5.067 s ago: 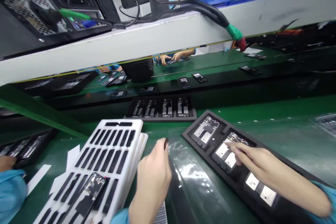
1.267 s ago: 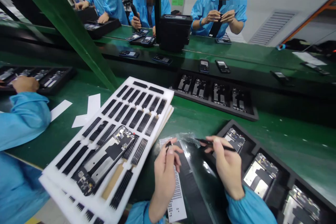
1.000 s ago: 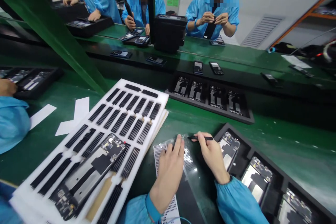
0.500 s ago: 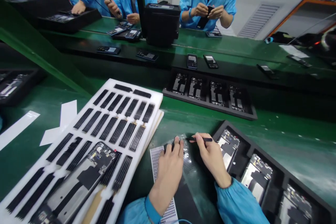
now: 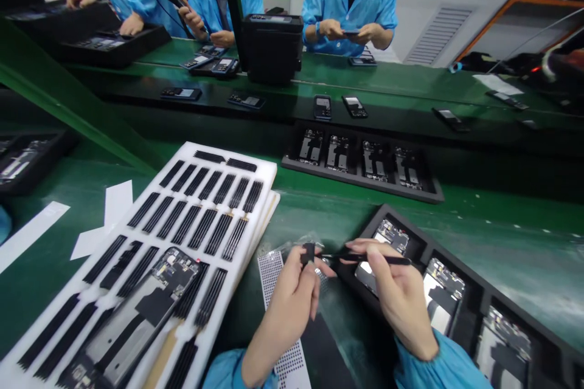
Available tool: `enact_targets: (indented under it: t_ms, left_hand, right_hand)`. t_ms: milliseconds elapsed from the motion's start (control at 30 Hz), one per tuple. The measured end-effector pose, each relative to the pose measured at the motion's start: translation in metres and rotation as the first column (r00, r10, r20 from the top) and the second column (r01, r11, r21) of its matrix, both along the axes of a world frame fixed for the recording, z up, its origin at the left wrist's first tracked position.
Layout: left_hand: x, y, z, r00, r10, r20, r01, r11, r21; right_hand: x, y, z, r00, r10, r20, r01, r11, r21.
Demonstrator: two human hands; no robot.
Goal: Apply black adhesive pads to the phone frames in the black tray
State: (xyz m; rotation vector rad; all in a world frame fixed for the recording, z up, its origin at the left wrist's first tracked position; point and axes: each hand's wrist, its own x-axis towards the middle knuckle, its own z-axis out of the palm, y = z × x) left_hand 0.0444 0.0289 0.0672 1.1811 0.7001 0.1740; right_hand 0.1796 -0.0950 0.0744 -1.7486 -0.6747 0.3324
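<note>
My left hand [image 5: 289, 298] pinches a small black piece [image 5: 307, 253] between thumb and fingers, raised over the bench. Black tweezers [image 5: 398, 261] are gripped in my right hand [image 5: 401, 295], their tips pointing left at that piece; whether they touch it I cannot tell. Beneath my left hand lie a white sheet with rows of dark dots [image 5: 292, 367], a clear film [image 5: 314, 237] and a dark strip [image 5: 326, 349]. To the left, an opened phone [image 5: 141, 316] rests across a white foam tray [image 5: 267, 185] with black strip-like parts in its slots.
A black tray [image 5: 426, 255] of opened phones stands at right, another black tray [image 5: 292, 164] farther back. White paper strips [image 5: 34, 234] lie left. A slanted green beam [image 5: 77, 100] crosses the left side. Phones [image 5: 322, 107] lie along the dark strip beyond; co-workers in blue sit or stand across.
My left hand has lifted off the sheet and now holds the small black piece. My right hand has moved right and down with the tweezers. The co-worker opposite has lowered their hands' item.
</note>
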Motion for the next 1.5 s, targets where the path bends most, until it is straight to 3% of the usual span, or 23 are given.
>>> enact_targets:
  t_ms: [67,233,600,800,900,967,1033,1100,1133,1200,1267,1300,1333,1400,1500]
  left_hand:
    - [-0.003,-0.005,0.016,0.989,-0.067,0.131,0.098,0.964,-0.246]
    - [-0.006,-0.019,0.037,0.958,-0.106,0.266,0.206,0.9,-0.383]
    - [-0.011,-0.048,0.049,0.932,-0.213,0.292,0.314,0.878,-0.361]
    - [-0.008,-0.063,0.06,0.94,-0.214,0.267,0.307,0.87,-0.385]
    - [-0.005,-0.066,0.061,0.928,-0.302,0.217,0.358,0.881,-0.308]
    - [-0.002,-0.067,0.056,0.884,-0.453,0.117,0.463,0.883,-0.078]
    - [0.006,-0.072,0.045,0.811,-0.584,-0.028,0.572,0.783,0.246]
    - [0.021,-0.086,0.034,0.753,-0.644,-0.135,0.613,0.613,0.498]
    - [0.03,-0.098,0.028,0.73,-0.665,-0.161,0.615,0.534,0.58]
    - [0.051,-0.13,0.021,0.684,-0.702,-0.198,0.6,0.388,0.7]
    - [0.074,-0.171,0.016,0.635,-0.737,-0.232,0.569,0.243,0.785]
    - [0.084,-0.193,0.014,0.604,-0.757,-0.248,0.553,0.174,0.815]
    - [0.094,-0.214,0.012,0.567,-0.782,-0.26,0.533,0.108,0.839]
    - [0.11,-0.252,0.008,0.495,-0.827,-0.267,0.488,0.011,0.873]
    - [0.122,-0.294,-0.002,0.402,-0.88,-0.254,0.448,-0.053,0.893]
  right_hand:
    - [-0.009,-0.013,0.016,0.999,0.046,0.016,-0.046,0.998,0.043]
    - [-0.023,-0.036,0.033,0.995,0.097,-0.021,-0.095,0.993,0.07]
    - [-0.032,-0.068,0.047,0.995,0.062,0.084,-0.077,0.981,0.181]
    - [-0.037,-0.088,0.044,0.991,0.102,0.087,-0.12,0.962,0.244]
    - [-0.043,-0.098,0.04,1.0,-0.008,0.029,0.001,0.972,0.235]
    - [-0.041,-0.115,0.038,0.981,-0.176,-0.08,0.19,0.951,0.243]
    - [-0.031,-0.148,0.038,0.905,-0.375,-0.199,0.419,0.865,0.275]
    - [-0.018,-0.202,0.037,0.766,-0.579,-0.278,0.64,0.726,0.25]
    - [-0.013,-0.236,0.036,0.675,-0.678,-0.293,0.734,0.656,0.173]
    - [-0.01,-0.305,0.027,0.449,-0.874,-0.185,0.874,0.472,-0.111]
    - [-0.015,-0.365,0.01,0.368,-0.93,0.003,0.827,0.326,-0.458]
    - [-0.02,-0.386,-0.001,0.34,-0.939,0.053,0.803,0.261,-0.535]
    - [-0.026,-0.4,-0.013,0.344,-0.939,0.025,0.78,0.27,-0.565]
    - [-0.039,-0.411,-0.035,0.351,-0.928,-0.124,0.763,0.36,-0.536]
    - [-0.051,-0.399,-0.057,0.376,-0.861,-0.343,0.764,0.498,-0.411]
